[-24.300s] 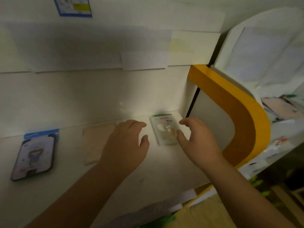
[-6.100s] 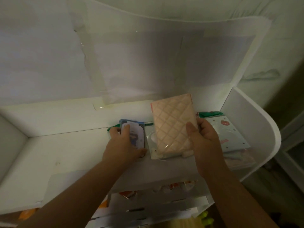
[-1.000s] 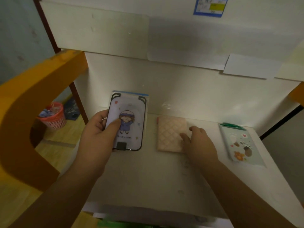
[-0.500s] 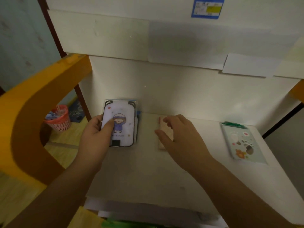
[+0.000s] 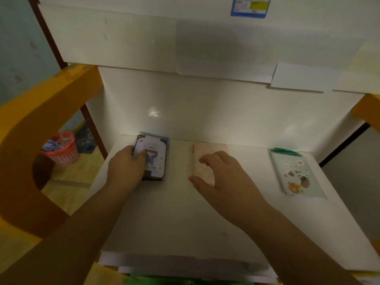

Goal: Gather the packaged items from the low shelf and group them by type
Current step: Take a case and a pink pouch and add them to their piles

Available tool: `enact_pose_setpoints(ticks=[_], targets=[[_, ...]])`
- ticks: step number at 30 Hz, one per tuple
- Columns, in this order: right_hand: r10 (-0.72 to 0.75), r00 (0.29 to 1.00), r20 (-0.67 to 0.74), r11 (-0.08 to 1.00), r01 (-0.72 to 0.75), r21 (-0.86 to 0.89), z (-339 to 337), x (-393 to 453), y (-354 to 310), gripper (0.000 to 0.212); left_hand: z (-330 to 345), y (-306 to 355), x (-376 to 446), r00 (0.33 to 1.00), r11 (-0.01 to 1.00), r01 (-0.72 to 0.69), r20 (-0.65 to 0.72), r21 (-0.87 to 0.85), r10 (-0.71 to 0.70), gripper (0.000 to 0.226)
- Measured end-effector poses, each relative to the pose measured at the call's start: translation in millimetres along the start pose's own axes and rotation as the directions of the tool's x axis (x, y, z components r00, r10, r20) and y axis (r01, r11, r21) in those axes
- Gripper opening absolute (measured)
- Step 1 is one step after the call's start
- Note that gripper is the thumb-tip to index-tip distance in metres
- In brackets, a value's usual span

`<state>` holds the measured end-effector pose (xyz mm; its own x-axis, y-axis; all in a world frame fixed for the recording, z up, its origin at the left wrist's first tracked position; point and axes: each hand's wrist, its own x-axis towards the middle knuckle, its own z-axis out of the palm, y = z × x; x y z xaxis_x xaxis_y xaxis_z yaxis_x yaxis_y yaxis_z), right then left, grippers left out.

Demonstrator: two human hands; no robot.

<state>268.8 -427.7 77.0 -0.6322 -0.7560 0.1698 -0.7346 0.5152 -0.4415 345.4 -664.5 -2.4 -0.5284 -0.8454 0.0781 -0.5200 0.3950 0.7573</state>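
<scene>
On the white shelf [image 5: 174, 212] lie three packs in a row. At the left is a cartoon-girl phone case pack [image 5: 155, 159], flat near the back wall; my left hand [image 5: 125, 169] holds its left edge, thumb on its face. In the middle lies a pink quilted pack [image 5: 207, 159]. My right hand [image 5: 224, 177] hovers over its near part with fingers spread, covering its lower right; contact is unclear. A pale green case pack with paw prints [image 5: 294, 173] lies at the right, apart from both hands.
An orange curved side panel [image 5: 26, 140] frames the shelf on the left, with a second orange piece [image 5: 368, 108] at the right. A red basket [image 5: 61, 149] stands on the floor beyond the left panel. Paper sheets cover the back wall [image 5: 205, 58].
My left hand has lowered the cartoon-girl pack from upright to flat on the shelf by the back wall. My right hand has lifted slightly off the pink pack and opened.
</scene>
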Motion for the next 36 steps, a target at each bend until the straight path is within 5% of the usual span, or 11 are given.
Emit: enact_pose_setpoints(ticks=[17, 23, 27, 36], targets=[[0.014, 0.999, 0.041, 0.999, -0.012, -0.038, 6.0, -3.1, 5.2, 0.051, -2.3, -8.8, -1.7, 0.997, 0.981, 0.011, 0.076, 0.196, -0.027, 0.053], [0.041, 0.999, 0.001, 0.997, -0.040, -0.073, -1.9, -7.6, 13.9, 0.049, -12.3, 27.9, -25.7, 0.972, 0.926, -0.233, 0.085, 0.297, 0.217, 0.046], [0.048, 0.997, -0.060, 0.994, -0.053, -0.092, -14.0, -18.0, 22.6, 0.045, -7.2, 57.3, -48.1, 0.871, 0.831, -0.490, 0.192, 0.265, 0.452, 0.049], [0.105, 0.980, -0.171, 0.984, -0.127, -0.123, -57.2, -67.9, 56.2, 0.045, 18.1, 122.9, -107.3, 0.749, 0.777, -0.630, 0.273, 0.011, 0.604, 0.046]])
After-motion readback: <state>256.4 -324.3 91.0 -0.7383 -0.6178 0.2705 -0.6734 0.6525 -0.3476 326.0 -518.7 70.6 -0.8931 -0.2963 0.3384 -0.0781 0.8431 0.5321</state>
